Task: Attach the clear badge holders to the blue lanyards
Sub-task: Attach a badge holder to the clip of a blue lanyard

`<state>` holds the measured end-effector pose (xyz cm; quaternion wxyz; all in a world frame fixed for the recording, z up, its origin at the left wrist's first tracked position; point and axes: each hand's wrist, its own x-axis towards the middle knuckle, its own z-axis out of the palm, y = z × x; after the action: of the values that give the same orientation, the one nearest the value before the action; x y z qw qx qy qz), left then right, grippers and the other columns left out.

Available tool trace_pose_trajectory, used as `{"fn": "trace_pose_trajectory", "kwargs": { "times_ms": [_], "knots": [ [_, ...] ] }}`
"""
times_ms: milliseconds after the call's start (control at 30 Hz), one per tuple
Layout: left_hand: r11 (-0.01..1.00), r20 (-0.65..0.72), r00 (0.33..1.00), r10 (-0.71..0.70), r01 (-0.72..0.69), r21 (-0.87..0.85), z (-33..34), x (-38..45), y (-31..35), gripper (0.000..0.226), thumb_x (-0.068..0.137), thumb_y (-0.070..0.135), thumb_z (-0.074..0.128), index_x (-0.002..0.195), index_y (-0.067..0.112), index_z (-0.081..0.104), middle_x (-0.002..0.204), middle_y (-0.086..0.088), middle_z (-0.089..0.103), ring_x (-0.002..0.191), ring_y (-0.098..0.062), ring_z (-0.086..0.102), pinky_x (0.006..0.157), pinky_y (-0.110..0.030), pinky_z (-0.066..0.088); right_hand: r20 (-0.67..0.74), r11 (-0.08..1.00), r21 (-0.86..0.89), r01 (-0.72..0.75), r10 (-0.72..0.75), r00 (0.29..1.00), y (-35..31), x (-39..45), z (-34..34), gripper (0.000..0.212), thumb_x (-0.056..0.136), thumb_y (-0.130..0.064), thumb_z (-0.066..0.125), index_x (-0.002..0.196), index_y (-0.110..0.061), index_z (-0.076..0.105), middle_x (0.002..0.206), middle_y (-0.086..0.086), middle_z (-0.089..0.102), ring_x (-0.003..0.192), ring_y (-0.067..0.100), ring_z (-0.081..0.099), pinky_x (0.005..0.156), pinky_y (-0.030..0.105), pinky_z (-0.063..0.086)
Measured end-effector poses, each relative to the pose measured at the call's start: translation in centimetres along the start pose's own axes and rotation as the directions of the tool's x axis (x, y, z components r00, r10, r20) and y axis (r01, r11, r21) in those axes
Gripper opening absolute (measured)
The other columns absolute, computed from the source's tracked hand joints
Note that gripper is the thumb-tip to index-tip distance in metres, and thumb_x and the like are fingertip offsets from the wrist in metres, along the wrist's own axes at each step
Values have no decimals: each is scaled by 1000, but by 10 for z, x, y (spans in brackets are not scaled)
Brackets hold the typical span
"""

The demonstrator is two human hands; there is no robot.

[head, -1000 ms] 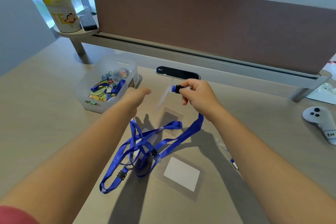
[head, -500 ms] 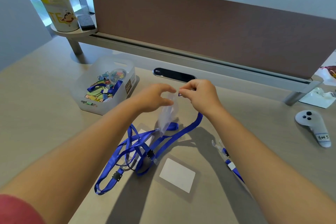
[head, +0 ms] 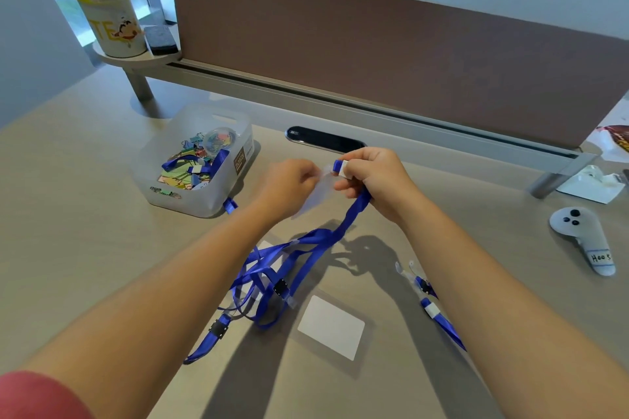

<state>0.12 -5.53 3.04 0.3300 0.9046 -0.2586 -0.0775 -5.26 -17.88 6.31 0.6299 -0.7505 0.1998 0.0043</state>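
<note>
head view: your right hand [head: 376, 185] pinches the blue lanyard [head: 308, 260] end w/ its clip up; left hand [head: 289, 185] grips a clear badge holder [head: 316, 196] just beside it, above the desk [head: 85, 231]. line the holder's slot w/ the clip, keep it taut. bin [head: 200, 163] at left holds binder clips, paper bits & another lanyard.

Both hands raised, close together, fingers [head: 350, 184] pinched
</note>
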Motion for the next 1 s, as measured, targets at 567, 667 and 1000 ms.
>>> {"fn": "trace_pose_trajectory", "kwargs": {
  "times_ms": [567, 667, 1000],
  "knots": [
    [875, -253, 856, 451, -368, 313, -25, -6, -11, 24, 81, 8, 55, 99, 1, 70, 91, -19, 74, 75, -34, 70, 62, -26, 47, 8, 988, -145, 55, -54, 998, -5, -2, 14, 14, 89, -12, 54, 77, -13, 62, 58, 1, 42, 52, 11, 32, 50, 22, 30],
    [747, -160, 805, 571, -428, 509, -34, -7, -8, 16, 73, 14, 64, 81, 4, 74, 71, -12, 75, 57, -26, 70, 47, -25, 52, 22, 987, -146, 65, -62, 998, -3, -2, 15, 22, 90, -11, 52, 70, -13, 60, 59, 1, 49, 52, 10, 39, 51, 18, 35],
    [501, 174, 779, 602, -538, 678, -45, -5, -1, 23, 50, 20, 89, 62, 11, 73, 55, -3, 70, 44, -15, 62, 40, -17, 45, 62, 920, -337, 198, -188, 980, 1, -3, 22, 34, 91, -7, 46, 60, -11, 60, 61, -4, 54, 54, 9, 42, 56, 20, 39]
  ]
}}
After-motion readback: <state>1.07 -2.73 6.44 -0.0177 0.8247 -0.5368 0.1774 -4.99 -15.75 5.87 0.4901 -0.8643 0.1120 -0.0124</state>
